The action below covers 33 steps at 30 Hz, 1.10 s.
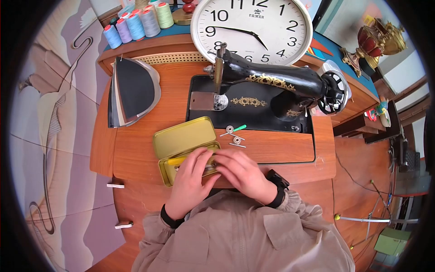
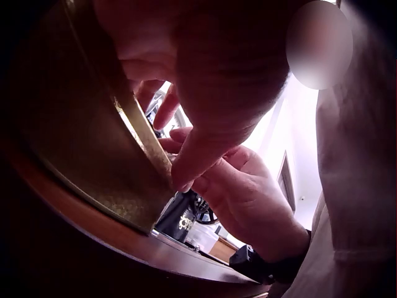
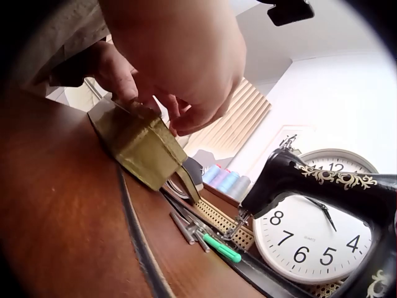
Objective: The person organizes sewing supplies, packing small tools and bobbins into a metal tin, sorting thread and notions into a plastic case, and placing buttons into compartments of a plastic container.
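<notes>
A hinged olive-gold tin (image 1: 166, 174) lies on the sewing table with its lid (image 1: 185, 137) raised. A yellow item (image 1: 176, 161) and small metallic pieces lie inside. My left hand (image 1: 188, 187) bends over the tin's near side, its thumb at the rim in the left wrist view. From the right, my right hand (image 1: 244, 176) reaches over the tin's right end, fingers bent down. The fingertips of both hands meet over the opening; whether they pinch anything is hidden. Beyond the tin lie two bobbins (image 1: 229, 129) (image 1: 237, 140), metal pins and a green-handled tool (image 3: 222, 248).
A black sewing machine (image 1: 276, 78) stands behind the tin, with a large round clock (image 1: 290, 20) behind it. Dark and pale curved sheets (image 1: 133, 88) lean at the left. Thread spools (image 1: 135, 26) line the back shelf. The table's front edge runs close to my body.
</notes>
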Tool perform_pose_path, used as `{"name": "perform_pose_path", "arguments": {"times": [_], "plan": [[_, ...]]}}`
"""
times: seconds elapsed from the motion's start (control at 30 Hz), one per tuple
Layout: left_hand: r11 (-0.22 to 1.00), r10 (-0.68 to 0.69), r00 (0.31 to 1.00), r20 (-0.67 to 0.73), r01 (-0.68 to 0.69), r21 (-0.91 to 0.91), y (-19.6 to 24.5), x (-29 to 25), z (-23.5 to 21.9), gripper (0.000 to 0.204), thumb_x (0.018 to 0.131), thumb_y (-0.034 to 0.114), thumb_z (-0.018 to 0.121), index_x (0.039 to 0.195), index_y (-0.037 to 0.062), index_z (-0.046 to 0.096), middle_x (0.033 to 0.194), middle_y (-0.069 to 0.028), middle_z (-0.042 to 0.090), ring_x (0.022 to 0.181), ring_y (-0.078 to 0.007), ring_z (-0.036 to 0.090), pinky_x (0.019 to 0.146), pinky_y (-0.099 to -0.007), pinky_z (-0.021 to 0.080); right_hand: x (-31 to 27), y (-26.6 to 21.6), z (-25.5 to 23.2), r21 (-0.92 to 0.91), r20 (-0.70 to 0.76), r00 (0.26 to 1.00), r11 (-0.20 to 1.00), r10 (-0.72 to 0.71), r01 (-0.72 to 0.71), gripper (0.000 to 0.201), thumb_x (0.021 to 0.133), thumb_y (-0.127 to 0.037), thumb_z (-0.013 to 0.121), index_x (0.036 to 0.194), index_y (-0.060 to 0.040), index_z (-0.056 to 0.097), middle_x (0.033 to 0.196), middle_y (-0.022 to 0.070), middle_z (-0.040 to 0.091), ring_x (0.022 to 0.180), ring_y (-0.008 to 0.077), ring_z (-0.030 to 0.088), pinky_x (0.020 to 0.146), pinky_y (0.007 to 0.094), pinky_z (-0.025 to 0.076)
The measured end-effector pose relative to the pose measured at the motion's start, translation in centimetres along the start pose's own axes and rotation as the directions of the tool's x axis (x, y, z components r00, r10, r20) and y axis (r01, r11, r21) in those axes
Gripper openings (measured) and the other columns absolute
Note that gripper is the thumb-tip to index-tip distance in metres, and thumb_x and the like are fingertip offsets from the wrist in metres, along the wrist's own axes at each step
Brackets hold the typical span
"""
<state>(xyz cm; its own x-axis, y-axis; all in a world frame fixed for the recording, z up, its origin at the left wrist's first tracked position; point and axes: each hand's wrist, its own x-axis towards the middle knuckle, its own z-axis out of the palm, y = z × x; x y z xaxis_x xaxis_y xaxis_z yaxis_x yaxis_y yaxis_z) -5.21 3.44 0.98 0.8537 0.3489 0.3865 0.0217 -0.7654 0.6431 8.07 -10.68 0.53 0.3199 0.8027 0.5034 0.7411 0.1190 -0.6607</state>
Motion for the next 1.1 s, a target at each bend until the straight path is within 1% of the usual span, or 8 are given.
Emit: {"name": "perform_pose_path", "arguments": {"times": [0.2,0.4,0.57,0.67,0.73,0.87,1.03,1.1], "plan": [[1.0,0.011,1.0,0.021,-0.011,0.016,-0.4,-0.4,0.0,0.044,0.08,0.01,0.08,0.119,0.0029,0.062,0.118,-0.0137,0.062,0.104,-0.0342,0.064,0.088,-0.0408,0.052,0.3,3.0,-0.4,-0.463,-0.002,0.988,0.876,0.152,-0.136,0.043,0.08,0.007,0.058,0.122,-0.0007,0.064,0.127,0.0172,0.061,0.115,0.0369,0.058,0.098,0.0427,0.051],[0.996,0.076,0.994,0.082,-0.08,0.04,-0.7,-0.3,0.2,0.032,0.084,0.015,0.077,0.111,0.0039,0.065,0.11,-0.0097,0.065,0.098,-0.0307,0.064,0.083,-0.0405,0.053,-1.5,4.0,-0.1,-0.484,-0.028,0.976,0.852,0.214,-0.201,0.038,0.08,0.006,0.058,0.117,0.0029,0.065,0.122,0.0166,0.062,0.103,0.0347,0.06,0.092,0.0416,0.052],[0.999,0.025,0.997,0.079,-0.027,0.027,-0.3,-0.3,0.0,0.039,0.085,0.016,0.077,0.12,0.0051,0.063,0.113,-0.0108,0.064,0.102,-0.0317,0.064,0.086,-0.0421,0.053,-1.4,4.0,-0.4,-0.44,-0.099,0.975,0.871,0.197,-0.22,0.032,0.081,0.009,0.06,0.112,0.0033,0.065,0.114,0.0158,0.064,0.099,0.0357,0.06,0.088,0.0413,0.053],[1.0,-0.014,0.995,0.096,0.013,0.005,-0.1,-0.4,-0.2,0.052,0.085,0.017,0.077,0.132,0.0052,0.056,0.123,-0.0147,0.06,0.111,-0.0351,0.062,0.092,-0.0427,0.052,-0.6,2.9,-0.7,-0.403,-0.179,0.979,0.901,0.094,-0.161,0.031,0.081,0.01,0.065,0.111,0.0026,0.065,0.114,0.0155,0.065,0.101,0.0351,0.062,0.088,0.0412,0.053],[0.998,-0.036,0.999,0.019,0.037,-0.054,0.1,-0.3,-0.1,0.064,0.085,0.017,0.077,0.141,0.0048,0.049,0.134,-0.0182,0.054,0.119,-0.0383,0.058,0.097,-0.0424,0.051,0.0,1.9,-0.8,-0.266,-0.145,0.987,0.963,-0.072,0.031,0.031,0.081,0.009,0.069,0.111,0.0017,0.065,0.118,0.0157,0.066,0.103,0.0338,0.064,0.088,0.0413,0.053],[0.994,-0.016,1.0,0.013,0.017,-0.108,-0.1,-0.3,-0.3,0.07,0.085,0.015,0.077,0.146,0.0044,0.044,0.139,-0.0183,0.051,0.124,-0.0388,0.055,0.1,-0.0422,0.049,0.0,0.5,1.0,-0.083,0.005,0.985,0.981,-0.174,0.174,0.042,0.078,0.005,0.069,0.119,0.0029,0.063,0.121,0.0165,0.063,0.111,0.0345,0.062,0.094,0.0425,0.053],[0.989,-0.083,0.989,0.122,0.097,-0.115,-0.7,-0.7,-0.7,0.064,0.083,0.013,0.078,0.14,0.0034,0.05,0.133,-0.0183,0.054,0.123,-0.038,0.055,0.102,-0.0441,0.047,0.7,0.8,1.0,-0.064,0.084,0.988,0.989,-0.131,0.136,0.048,0.077,0.006,0.065,0.125,0.003,0.059,0.128,0.0185,0.059,0.115,0.0376,0.06,0.097,0.0422,0.052],[0.997,-0.062,0.994,0.091,0.067,-0.049,-0.5,-0.6,-0.8,0.059,0.083,0.013,0.078,0.136,0.0034,0.054,0.13,-0.0174,0.057,0.119,-0.0373,0.056,0.1,-0.0438,0.048,0.6,1.9,0.5,-0.13,0.063,0.998,0.992,0.016,-0.007,0.053,0.078,0.01,0.059,0.13,0.0029,0.056,0.135,0.0201,0.055,0.123,0.0388,0.056,0.102,0.0438,0.049]]}}
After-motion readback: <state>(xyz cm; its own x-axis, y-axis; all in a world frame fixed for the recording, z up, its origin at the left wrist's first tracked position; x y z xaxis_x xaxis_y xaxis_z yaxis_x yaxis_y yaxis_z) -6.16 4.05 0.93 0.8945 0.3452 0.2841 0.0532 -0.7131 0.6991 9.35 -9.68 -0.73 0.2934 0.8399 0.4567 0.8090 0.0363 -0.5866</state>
